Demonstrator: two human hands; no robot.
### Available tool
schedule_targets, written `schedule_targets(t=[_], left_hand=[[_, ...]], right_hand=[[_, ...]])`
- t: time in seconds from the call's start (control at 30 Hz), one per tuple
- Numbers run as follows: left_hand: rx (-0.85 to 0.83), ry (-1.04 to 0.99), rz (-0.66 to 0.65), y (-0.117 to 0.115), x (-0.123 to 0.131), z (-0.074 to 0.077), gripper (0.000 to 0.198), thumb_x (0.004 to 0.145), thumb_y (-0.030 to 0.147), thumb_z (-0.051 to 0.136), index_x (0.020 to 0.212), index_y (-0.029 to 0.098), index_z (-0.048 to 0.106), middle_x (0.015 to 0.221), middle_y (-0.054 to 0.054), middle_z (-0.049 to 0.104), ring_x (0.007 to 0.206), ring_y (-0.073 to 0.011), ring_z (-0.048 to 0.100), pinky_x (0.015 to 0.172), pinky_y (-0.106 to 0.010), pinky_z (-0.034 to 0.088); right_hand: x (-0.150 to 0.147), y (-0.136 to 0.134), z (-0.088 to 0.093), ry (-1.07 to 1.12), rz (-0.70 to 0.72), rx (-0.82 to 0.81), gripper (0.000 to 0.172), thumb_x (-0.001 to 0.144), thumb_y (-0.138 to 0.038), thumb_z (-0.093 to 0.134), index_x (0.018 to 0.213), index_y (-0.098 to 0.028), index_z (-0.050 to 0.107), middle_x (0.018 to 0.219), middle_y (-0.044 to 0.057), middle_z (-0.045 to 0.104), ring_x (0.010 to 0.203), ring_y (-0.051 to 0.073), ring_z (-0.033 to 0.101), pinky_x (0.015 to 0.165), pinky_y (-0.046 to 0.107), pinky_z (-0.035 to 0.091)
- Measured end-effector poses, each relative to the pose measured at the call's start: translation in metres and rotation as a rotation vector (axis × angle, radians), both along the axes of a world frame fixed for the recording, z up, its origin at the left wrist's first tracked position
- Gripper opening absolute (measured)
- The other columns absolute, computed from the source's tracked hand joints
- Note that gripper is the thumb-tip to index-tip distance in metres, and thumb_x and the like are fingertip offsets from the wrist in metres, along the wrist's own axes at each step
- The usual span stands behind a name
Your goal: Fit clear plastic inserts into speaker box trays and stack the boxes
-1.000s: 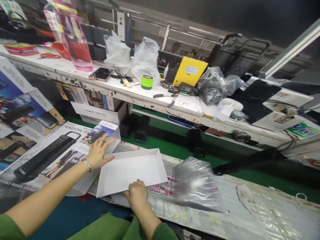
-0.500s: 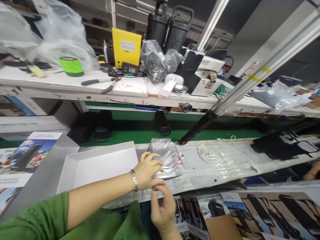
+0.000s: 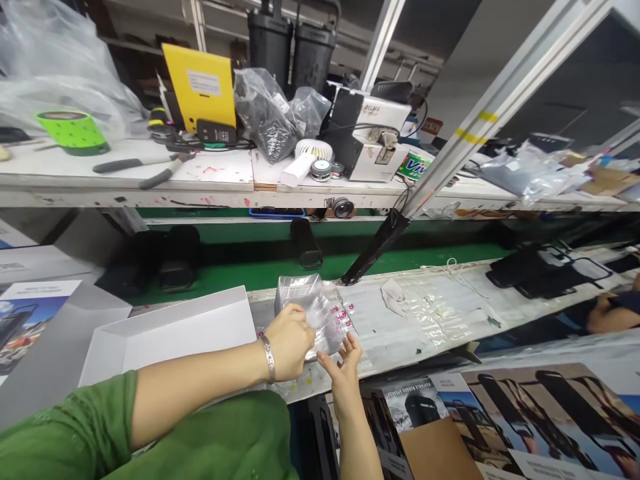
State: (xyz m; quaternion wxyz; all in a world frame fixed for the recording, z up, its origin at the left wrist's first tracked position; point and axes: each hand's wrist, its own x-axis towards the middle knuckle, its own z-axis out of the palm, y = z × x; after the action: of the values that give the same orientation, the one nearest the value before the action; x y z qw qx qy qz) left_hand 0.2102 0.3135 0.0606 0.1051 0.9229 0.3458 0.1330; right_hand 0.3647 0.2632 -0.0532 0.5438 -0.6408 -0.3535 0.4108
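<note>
A stack of clear plastic bags [image 3: 300,290] with red print lies on the bench in front of me. My left hand [image 3: 290,340], with a bracelet at the wrist, is closed over the near part of the stack, its fingers curled onto the plastic; how many bags they grip I cannot make out. Just to the right, my right hand [image 3: 344,367] has thumb and fingers spread beside the bags' near right corner, holding nothing. Left of the bags sits a white open box [image 3: 185,333], partly behind my left forearm.
A slanted metal post [image 3: 380,247] wrapped in black rises behind the bags. Pliers [image 3: 145,167] and a white handheld fan [image 3: 306,160] lie on the upper shelf [image 3: 210,197]. Printed speaker boxes [image 3: 530,413] stand at lower right. Another person's arm [image 3: 613,313] shows at far right.
My left hand has gone from loosely spread fingers to a closed grip on the bags, bunching the plastic. My right hand has moved up and right, its fingers opening. The view has shifted.
</note>
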Motion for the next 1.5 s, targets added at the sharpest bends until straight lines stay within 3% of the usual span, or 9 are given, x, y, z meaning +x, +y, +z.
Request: schedule_targets(t=[0.23,0.33,0.47,0.7,0.83,1.03,1.2,1.37,1.5], left_hand=[[-0.582,-0.646,-0.128,-0.018,-0.085,0.086,0.024,0.092,0.028,0.048,0.073,0.018,0.058,0.068,-0.004,0.064,0.068,-0.015,0.056,0.071,-0.03,0.044],[-0.926,-1.094,-0.106,-0.032,-0.117,0.064,0.032,0.086,0.044,0.059,0.069,0.017,0.057,0.052,-0.002,0.055,0.063,-0.0167,0.055,0.067,-0.031,0.043],[-0.916,-1.61,0.203,-0.06,-0.153,-0.01,0.054,0.078,0.069,0.055,0.094,0.018,0.056,0.072,-0.005,0.061,0.07,-0.0169,0.057,0.069,-0.032,0.044],[-0.105,-1.073,1.176,-0.121,-0.228,-0.065,0.035,0.079,0.039,0.062,0.102,0.021,0.041,0.071,0.003,0.055,0.062,-0.0129,0.054,0.06,-0.026,0.044],[-0.155,-0.592,1.569,-0.117,-0.279,-0.069,0.048,0.077,0.03,0.054,0.121,0.017,0.039,0.075,0.0,0.063,0.067,-0.0179,0.061,0.067,-0.03,0.047],[-0.293,-0.22,1.631,-0.084,-0.304,-0.102,0.083,0.077,0.024,0.052,0.148,0.007,0.013,0.096,-0.011,0.07,0.082,-0.0257,0.067,0.073,-0.034,0.047],[-0.097,-0.08,1.606,-0.077,-0.286,-0.124,0.069,0.079,0.02,0.052,0.145,0.016,0.032,0.142,-0.019,0.041,0.127,-0.0341,0.04,0.105,-0.05,0.028],[0.152,-0.041,1.502,-0.088,-0.3,-0.097,0.062,0.086,0.049,0.048,0.141,0.021,0.04,0.137,-0.016,0.045,0.124,-0.0322,0.04,0.103,-0.05,0.03],[0.012,0.075,1.709,-0.102,-0.355,-0.059,0.081,0.07,0.066,0.059,0.139,0.026,0.044,0.147,-0.019,0.031,0.13,-0.041,0.032,0.1,-0.057,0.03]], right_hand=[[0.008,-0.006,0.081,-0.411,0.165,0.262,0.099,0.067,-0.045,0.074,0.147,-0.029,0.019,0.154,0.011,0.023,0.139,0.033,0.029,0.111,0.056,0.029],[-0.005,0.007,0.099,-0.416,0.549,0.313,0.065,0.072,-0.043,0.072,0.132,-0.028,0.05,0.127,0.009,0.06,0.118,0.031,0.055,0.096,0.048,0.048],[-0.065,0.025,0.076,-0.295,0.692,0.135,0.045,0.081,-0.055,0.058,0.109,-0.02,0.063,0.089,0.009,0.071,0.087,0.027,0.066,0.082,0.043,0.054],[-0.155,0.018,0.028,-0.688,0.826,0.354,0.066,0.08,-0.055,0.06,0.135,-0.021,0.043,0.129,0.014,0.056,0.121,0.031,0.049,0.099,0.048,0.044],[-0.18,0.022,-0.005,-1.014,1.032,0.285,0.061,0.081,-0.034,0.06,0.136,-0.013,0.045,0.136,0.019,0.051,0.128,0.035,0.043,0.108,0.053,0.032],[-0.2,0.021,-0.036,-1.329,1.157,0.16,0.024,0.086,-0.028,0.051,0.095,-0.019,0.071,0.091,0.01,0.073,0.097,0.029,0.063,0.105,0.05,0.03],[-0.201,0.021,-0.036,-1.368,1.163,0.182,0.022,0.088,-0.026,0.049,0.087,-0.022,0.071,0.087,0.009,0.073,0.091,0.028,0.064,0.098,0.048,0.033],[-0.198,0.035,-0.029,-1.372,1.162,0.163,0.021,0.086,-0.024,0.051,0.084,-0.024,0.072,0.085,0.006,0.074,0.09,0.026,0.065,0.095,0.046,0.034],[-0.197,0.06,-0.017,-1.399,1.103,0.151,0.024,0.086,-0.024,0.05,0.079,-0.022,0.073,0.083,0.008,0.074,0.092,0.026,0.065,0.099,0.047,0.029]])
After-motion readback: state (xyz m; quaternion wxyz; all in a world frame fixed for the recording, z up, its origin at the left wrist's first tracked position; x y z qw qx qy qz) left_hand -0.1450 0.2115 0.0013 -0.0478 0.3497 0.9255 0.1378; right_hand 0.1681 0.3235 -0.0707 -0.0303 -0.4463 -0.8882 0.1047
